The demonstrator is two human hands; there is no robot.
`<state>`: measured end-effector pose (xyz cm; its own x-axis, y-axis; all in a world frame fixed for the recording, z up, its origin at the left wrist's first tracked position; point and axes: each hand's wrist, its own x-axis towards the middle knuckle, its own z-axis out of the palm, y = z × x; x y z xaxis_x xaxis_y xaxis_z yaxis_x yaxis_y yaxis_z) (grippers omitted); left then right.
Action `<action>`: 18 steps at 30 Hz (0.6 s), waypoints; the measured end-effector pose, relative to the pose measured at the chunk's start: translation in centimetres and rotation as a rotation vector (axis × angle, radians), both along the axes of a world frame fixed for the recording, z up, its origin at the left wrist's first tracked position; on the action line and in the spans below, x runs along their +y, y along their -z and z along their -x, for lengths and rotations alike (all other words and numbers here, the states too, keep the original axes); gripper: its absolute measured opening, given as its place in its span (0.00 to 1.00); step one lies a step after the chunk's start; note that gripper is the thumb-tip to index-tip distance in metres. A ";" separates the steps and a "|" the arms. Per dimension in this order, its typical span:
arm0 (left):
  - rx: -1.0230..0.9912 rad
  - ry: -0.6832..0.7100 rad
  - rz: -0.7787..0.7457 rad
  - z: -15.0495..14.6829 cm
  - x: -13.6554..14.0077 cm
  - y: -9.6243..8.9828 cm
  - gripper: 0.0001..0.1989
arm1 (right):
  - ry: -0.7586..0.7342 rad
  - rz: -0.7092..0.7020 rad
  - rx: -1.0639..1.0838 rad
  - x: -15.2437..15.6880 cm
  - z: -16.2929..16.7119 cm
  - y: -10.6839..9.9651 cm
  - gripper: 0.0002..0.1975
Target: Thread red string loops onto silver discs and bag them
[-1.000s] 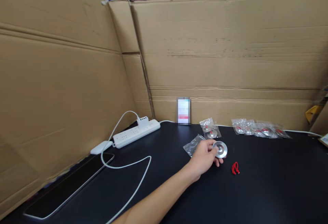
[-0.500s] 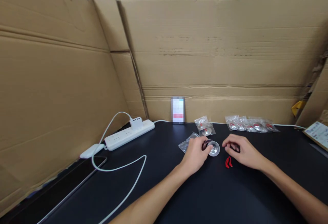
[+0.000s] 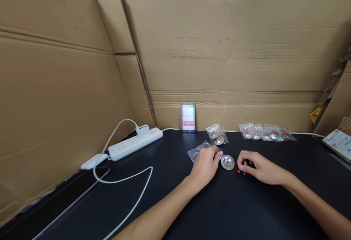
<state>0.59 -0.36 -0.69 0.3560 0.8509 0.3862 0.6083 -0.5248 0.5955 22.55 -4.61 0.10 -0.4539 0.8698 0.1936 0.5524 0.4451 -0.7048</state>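
Note:
A small silver cymbal [image 3: 227,162], round with a hole at its centre, lies flat on the black table. Just left of it, my left hand [image 3: 205,162] is closed, its thumb and fingers around a second cymbal, of which only a sliver of rim shows. An opened clear plastic bag [image 3: 194,153] lies partly behind that hand. To the right of the flat cymbal, my right hand [image 3: 256,167] is low over the table, thumb and fingertips pinched on a red cord [image 3: 241,172] that is mostly covered by the fingers.
Clear packets [image 3: 217,134] with cymbals and red cord lie farther back, with several more packets [image 3: 264,132] to the right. A phone [image 3: 188,117] leans against the cardboard wall [image 3: 192,57]. A white power strip [image 3: 137,144] and cable [image 3: 142,192] are at left, a labelled box [image 3: 338,143] at right.
One cymbal has left my left hand and now rests on the table. My right hand has come down over the red cord, closing on it. The view has shifted slightly.

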 end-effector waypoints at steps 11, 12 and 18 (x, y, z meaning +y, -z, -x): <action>-0.210 -0.011 0.063 0.1 -0.6 -1.9 0.08 | 0.206 0.170 0.558 1.0 1.4 1.1 0.17; -0.252 0.023 0.106 0.0 -0.6 -1.8 0.08 | 0.212 0.180 0.574 0.9 1.4 1.0 0.18; -0.419 0.160 0.350 -0.5 -0.5 -0.6 0.08 | 0.263 0.166 0.678 0.5 1.8 0.6 0.17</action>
